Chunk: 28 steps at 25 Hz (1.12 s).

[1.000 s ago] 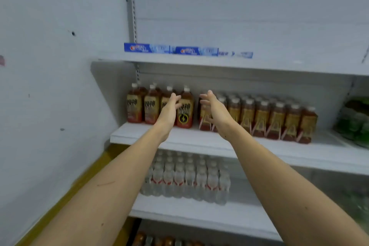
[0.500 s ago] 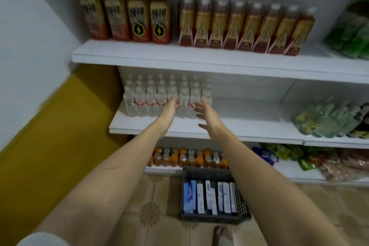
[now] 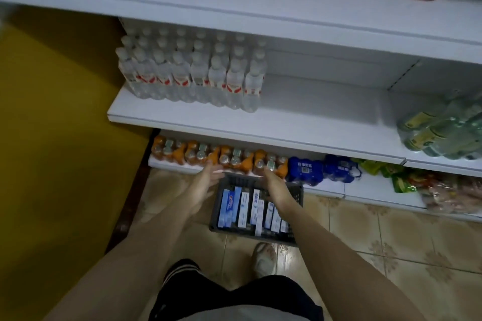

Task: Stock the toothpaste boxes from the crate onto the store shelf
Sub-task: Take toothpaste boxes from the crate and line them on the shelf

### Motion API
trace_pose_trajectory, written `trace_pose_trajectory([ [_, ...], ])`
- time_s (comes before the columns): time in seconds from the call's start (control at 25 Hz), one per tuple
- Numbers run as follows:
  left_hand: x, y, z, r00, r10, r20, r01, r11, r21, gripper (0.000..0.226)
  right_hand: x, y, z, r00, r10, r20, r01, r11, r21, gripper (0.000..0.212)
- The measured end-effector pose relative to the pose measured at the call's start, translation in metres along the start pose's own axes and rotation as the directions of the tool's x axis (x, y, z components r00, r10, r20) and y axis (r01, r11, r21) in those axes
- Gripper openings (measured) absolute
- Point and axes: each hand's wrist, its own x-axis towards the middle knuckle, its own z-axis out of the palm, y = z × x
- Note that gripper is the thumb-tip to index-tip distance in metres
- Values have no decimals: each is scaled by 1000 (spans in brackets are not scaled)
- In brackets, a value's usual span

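Under right hand (image 3: 273, 187): toothpaste boxes (image 3: 247, 207) (crated)

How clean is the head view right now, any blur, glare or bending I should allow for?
Head view: dim, soft light; left hand motion-smeared; right hand and toothpaste boxes in the crate sharper; green bottles at right blurred; shelf edge bowed by the wide lens; faint sheen on floor tiles.

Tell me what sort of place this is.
Most likely a small grocery or convenience store: white tiered shelves carry rows of water bottles and orange drink bottles, and a crate of toothpaste boxes sits on the tiled floor for stocking.
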Motion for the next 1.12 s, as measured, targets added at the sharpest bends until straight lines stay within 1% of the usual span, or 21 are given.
trace_pose_trajectory([
  [0.12, 21, -18, 11, 997, -67, 24, 67, 998, 16, 60, 31, 27, -3, 997, 65, 32, -65, 998, -20, 58],
  [0.24, 80, -52, 20, 981, -193, 25, 194, 980, -54, 55, 76, 63, 9, 989, 144, 42, -144, 990, -2, 53],
  [0.4, 180, -146, 44, 924, -382, 13, 381, 919, -98, 42, 159, 164, 33, 950, 311, 12, -312, 950, 36, 38],
  [0.44, 203, -174, 50, 911, -412, -3, 411, 909, -68, 37, 182, 192, 38, 942, 336, 9, -336, 941, 43, 36],
  [0.48, 232, -209, 55, 906, -421, -29, 421, 907, 1, 33, 209, 222, 44, 933, 360, -1, -360, 932, 51, 33],
  [0.52, 257, -242, 60, 920, -391, -42, 393, 910, 130, 32, 235, 248, 48, 928, 372, -13, -371, 927, 50, 27],
  [0.56, 279, -274, 62, 942, -333, -29, 327, 899, 290, 28, 261, 273, 53, 924, 381, -19, -380, 924, 37, 21],
  [0.6, 303, -303, 64, 964, -264, 14, 233, 872, 430, 25, 290, 299, 59, 924, 381, -33, -380, 925, 25, 19],
  [0.64, 325, -326, 67, 979, -195, 60, 133, 835, 533, 26, 317, 322, 65, 927, 373, -45, -373, 928, 16, 20],
  [0.72, 373, -359, 67, 992, -71, 104, -17, 744, 667, 32, 375, 363, 81, 947, 318, -49, -321, 945, -60, 22],
  [0.8, 421, -380, 64, 996, 29, 84, -84, 611, 787, 40, 423, 387, 93, 962, 273, -18, -272, 943, -192, 23],
  [0.84, 442, -386, 63, 996, 50, 76, -91, 494, 865, 43, 446, 395, 99, 970, 243, -10, -238, 940, -247, 28],
  [0.88, 461, -395, 62, 996, 51, 78, -91, 331, 939, 46, 471, 402, 104, 979, 203, 3, -193, 932, -307, 34],
  [0.92, 476, -400, 62, 994, 58, 94, -101, 146, 984, 51, 492, 407, 108, 986, 165, 14, -148, 918, -368, 41],
  [0.96, 488, -404, 64, 990, 72, 124, -123, -25, 992, 59, 509, 408, 111, 991, 129, 18, -109, 898, -425, 48],
  [1.0, 500, -407, 67, 986, 81, 148, -136, -144, 980, 67, 524, 409, 114, 995, 101, 25, -77, 876, -476, 55],
  [1.04, 511, -407, 69, 984, 92, 151, -127, -225, 966, 71, 534, 405, 115, 996, 83, 44, -48, 849, -526, 62],
  [1.08, 522, -407, 70, 985, 92, 145, -113, -287, 951, 69, 541, 401, 116, 994, 85, 74, -26, 812, -583, 67],
  [1.12, 532, -405, 69, 986, 73, 147, -113, -347, 931, 61, 545, 397, 116, 989, 104, 104, -14, 771, -637, 70],
])
